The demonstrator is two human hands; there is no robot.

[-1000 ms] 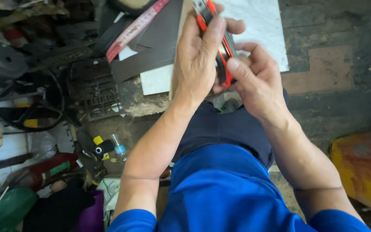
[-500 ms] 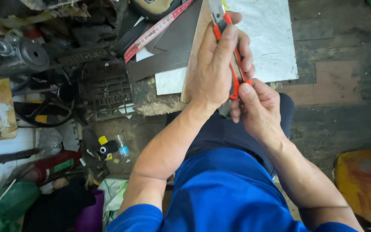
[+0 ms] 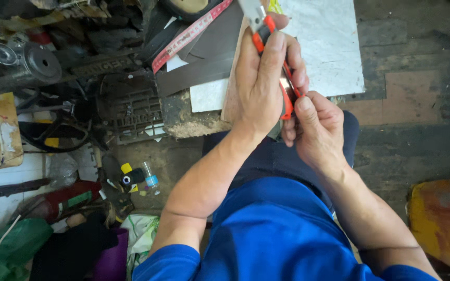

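An orange and black utility knife [image 3: 264, 27] with its silver blade pointing up is wrapped in my left hand [image 3: 261, 78], the thumb lying along its side. At the knife's lower end my right hand [image 3: 316, 127] pinches the orange tail with thumb and fingers. Both hands are held above my knees, over a white sheet [image 3: 329, 47] and a dark sheet [image 3: 209, 57] lying on the floor.
A pink measuring tape [image 3: 183, 39] lies across the dark sheet. Left of me are a metal machine part [image 3: 32, 62], a cast-iron grate [image 3: 131, 112], cables, small bottles and green and purple bags. A rusty yellow object [image 3: 441, 224] sits at the right.
Both hands and the knife have stayed together while the view shifted; the right hand moved from the knife's side down to its lower end.
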